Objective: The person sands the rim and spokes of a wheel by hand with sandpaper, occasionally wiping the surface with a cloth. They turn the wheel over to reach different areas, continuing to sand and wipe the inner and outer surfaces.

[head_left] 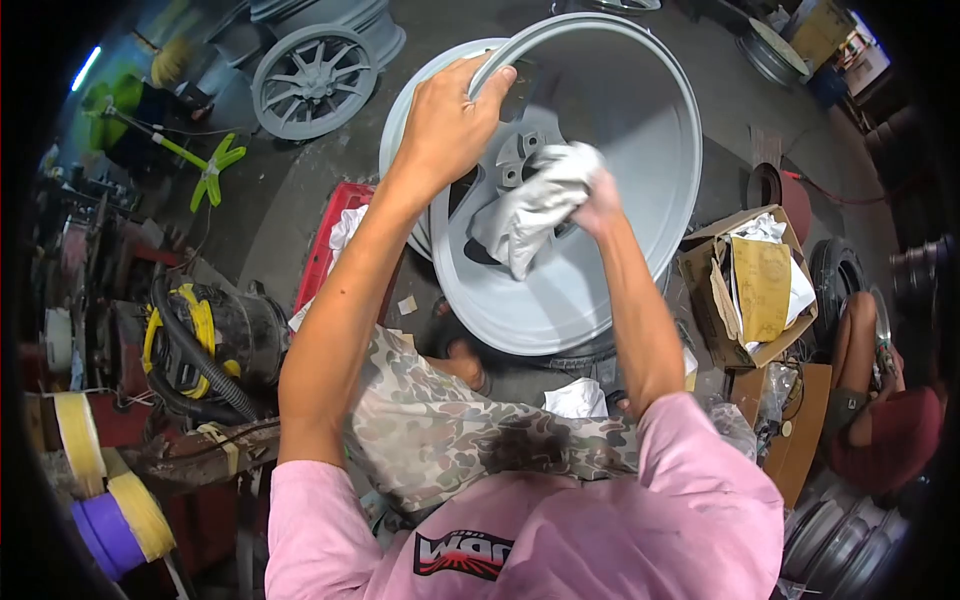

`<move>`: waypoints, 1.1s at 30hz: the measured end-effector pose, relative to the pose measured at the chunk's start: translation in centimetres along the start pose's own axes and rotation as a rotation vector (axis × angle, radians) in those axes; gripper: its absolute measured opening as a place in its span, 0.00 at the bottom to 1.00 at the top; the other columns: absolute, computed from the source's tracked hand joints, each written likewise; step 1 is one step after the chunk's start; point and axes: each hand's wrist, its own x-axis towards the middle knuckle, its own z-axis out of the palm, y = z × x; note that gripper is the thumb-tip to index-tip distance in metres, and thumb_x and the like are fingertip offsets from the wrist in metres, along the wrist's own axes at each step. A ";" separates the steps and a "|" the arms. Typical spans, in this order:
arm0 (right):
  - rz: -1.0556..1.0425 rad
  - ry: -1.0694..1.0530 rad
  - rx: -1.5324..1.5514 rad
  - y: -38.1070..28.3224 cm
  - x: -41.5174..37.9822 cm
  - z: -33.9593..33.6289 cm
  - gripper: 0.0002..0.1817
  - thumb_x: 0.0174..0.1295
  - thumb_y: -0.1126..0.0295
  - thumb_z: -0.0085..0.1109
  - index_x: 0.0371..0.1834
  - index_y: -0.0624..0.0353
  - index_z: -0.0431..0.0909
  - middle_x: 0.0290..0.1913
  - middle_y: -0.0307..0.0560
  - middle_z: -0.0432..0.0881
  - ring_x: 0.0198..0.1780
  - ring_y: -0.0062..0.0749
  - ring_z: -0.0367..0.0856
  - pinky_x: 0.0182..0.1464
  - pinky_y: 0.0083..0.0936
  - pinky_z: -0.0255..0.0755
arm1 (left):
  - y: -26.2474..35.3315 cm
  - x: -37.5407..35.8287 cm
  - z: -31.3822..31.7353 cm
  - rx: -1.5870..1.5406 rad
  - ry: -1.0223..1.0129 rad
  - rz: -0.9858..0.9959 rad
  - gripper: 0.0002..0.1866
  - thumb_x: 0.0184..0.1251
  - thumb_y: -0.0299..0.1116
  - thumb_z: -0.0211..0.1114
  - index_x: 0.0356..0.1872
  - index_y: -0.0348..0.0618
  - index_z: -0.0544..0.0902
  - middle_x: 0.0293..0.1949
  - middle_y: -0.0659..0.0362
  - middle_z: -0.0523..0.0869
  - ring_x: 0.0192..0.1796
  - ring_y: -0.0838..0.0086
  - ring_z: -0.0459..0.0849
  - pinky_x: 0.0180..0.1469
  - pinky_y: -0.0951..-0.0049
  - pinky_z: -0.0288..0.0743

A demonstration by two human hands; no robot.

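A large grey wheel rim (pixel 655 165) is tilted up in front of me, its hollow back side facing me. At its upper left edge my left hand (pixel 455 115) is closed, thumb hooked over the lip. My right hand (pixel 600 205), slightly blurred, is inside the rim near the hub. It grips a crumpled whitish cloth (pixel 545 205) that hides part of the hub and spokes. Bolt holes show just above the cloth. Behind the rim, to the left, the edge of another pale wheel (pixel 398 125) is partly covered.
A spoked wheel (pixel 315 82) stands at the upper left. A red tray (pixel 335 235) holds white paper. On the right are an open cardboard box (pixel 700 275) with papers and a seated person (pixel 890 430). A black vacuum-like drum with a hose (pixel 250 335) stands left.
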 end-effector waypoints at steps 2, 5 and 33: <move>-0.162 0.013 0.209 -1.4 -3.8 -2.0 0.23 0.78 0.55 0.48 0.66 0.59 0.77 0.61 0.50 0.84 0.64 0.43 0.82 0.69 0.45 0.76 | -0.2 -0.2 -0.1 -0.050 0.004 0.046 0.17 0.76 0.39 0.62 0.52 0.36 0.87 0.39 0.42 0.88 0.42 0.48 0.87 0.49 0.57 0.78; -0.286 0.209 0.096 -2.9 -6.0 -9.4 0.23 0.77 0.57 0.52 0.67 0.59 0.76 0.59 0.47 0.84 0.63 0.40 0.82 0.67 0.43 0.78 | -0.4 0.1 0.2 0.002 -0.005 0.051 0.17 0.76 0.39 0.62 0.51 0.35 0.87 0.38 0.43 0.88 0.41 0.49 0.87 0.47 0.57 0.78; -0.151 0.150 -0.867 4.9 1.3 0.1 0.23 0.77 0.60 0.52 0.69 0.60 0.76 0.53 0.50 0.87 0.49 0.40 0.89 0.52 0.34 0.82 | -0.2 -0.3 0.0 0.047 0.008 0.030 0.23 0.80 0.48 0.62 0.57 0.36 0.86 0.24 0.66 0.77 0.30 0.82 0.70 0.33 0.75 0.66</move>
